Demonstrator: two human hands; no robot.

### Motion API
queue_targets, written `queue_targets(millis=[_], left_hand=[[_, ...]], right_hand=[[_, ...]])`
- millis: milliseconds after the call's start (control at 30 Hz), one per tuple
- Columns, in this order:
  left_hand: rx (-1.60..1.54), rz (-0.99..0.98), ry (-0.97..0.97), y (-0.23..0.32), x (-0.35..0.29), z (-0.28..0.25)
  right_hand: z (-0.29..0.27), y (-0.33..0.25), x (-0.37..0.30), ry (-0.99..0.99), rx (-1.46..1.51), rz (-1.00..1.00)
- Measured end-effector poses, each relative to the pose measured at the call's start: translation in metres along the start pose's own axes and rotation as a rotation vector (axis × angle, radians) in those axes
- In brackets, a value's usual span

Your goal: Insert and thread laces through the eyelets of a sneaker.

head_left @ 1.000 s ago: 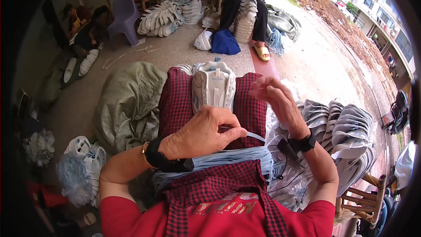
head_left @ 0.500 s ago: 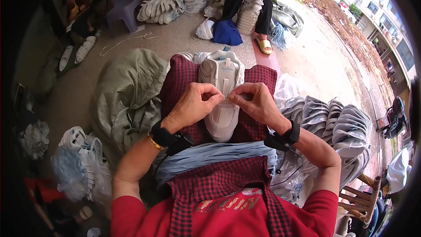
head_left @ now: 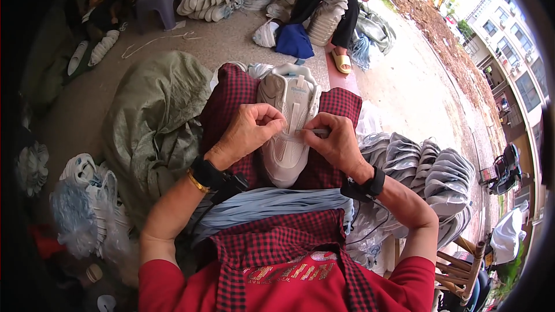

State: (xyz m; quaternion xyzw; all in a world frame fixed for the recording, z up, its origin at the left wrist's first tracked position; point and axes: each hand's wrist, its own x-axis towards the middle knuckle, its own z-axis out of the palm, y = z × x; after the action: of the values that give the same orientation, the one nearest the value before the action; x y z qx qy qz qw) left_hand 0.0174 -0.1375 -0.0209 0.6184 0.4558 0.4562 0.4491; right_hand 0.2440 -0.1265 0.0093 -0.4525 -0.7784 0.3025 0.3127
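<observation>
A white sneaker [head_left: 283, 164] rests on my lap, toe toward me, over the red-and-black checked apron [head_left: 341, 104]. A pale flat shoelace [head_left: 289, 137] crosses the front of its lacing area. My left hand [head_left: 245, 133] is at the shoe's left side, thumb and forefinger pinched together on what looks like one end of the lace. On the other side, my right hand [head_left: 336, 145] pinches the lace between thumb and fingers. A bundle of light blue laces [head_left: 272, 211] lies across my lap, nearer my body.
Stacked shoe uppers [head_left: 448, 182] stand at my right beside a wooden chair [head_left: 462, 271]. A green-grey sack [head_left: 156, 121] bulges at my left, with bagged shoes [head_left: 92, 208] nearer. Ahead, another person [head_left: 341, 6] sits beside stacked uppers and a blue cloth [head_left: 293, 40].
My hands have moved apart, the left slightly leftward and the right slightly rightward, and more of the lace shows between them. The whole view has shifted a little.
</observation>
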Motion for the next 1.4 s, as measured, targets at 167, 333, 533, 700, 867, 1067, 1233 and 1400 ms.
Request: queue_targets(millis=[167,333,533,700,867,1067,1233,1400], left_hand=[[-0.022,-0.027,-0.015,-0.001,0.002,0.0],[-0.027,-0.054,-0.032,-0.004,0.005,-0.002],[0.007,-0.057,-0.073,-0.001,0.007,-0.004],[0.051,-0.002,-0.04,0.0,0.002,-0.002],[0.188,0.114,-0.055,0.005,-0.001,-0.001],[0.409,0.287,0.041,0.019,-0.004,0.006],[0.763,0.542,0.01,0.024,-0.007,0.008],[0.7,0.365,-0.016,0.033,-0.025,-0.046]], right_hand=[[0.007,0.003,0.002,0.039,-0.032,-0.049],[0.006,0.015,0.007,-0.128,0.328,0.037],[0.005,0.017,0.011,-0.212,0.353,0.07],[-0.004,0.0,0.015,-0.123,-0.098,-0.07],[0.007,-0.005,0.006,-0.026,-0.147,-0.194],[0.006,0.0,0.004,0.005,-0.121,-0.218],[-0.001,-0.006,0.002,-0.066,-0.2,-0.184],[-0.014,-0.001,-0.002,-0.078,-0.175,-0.137]])
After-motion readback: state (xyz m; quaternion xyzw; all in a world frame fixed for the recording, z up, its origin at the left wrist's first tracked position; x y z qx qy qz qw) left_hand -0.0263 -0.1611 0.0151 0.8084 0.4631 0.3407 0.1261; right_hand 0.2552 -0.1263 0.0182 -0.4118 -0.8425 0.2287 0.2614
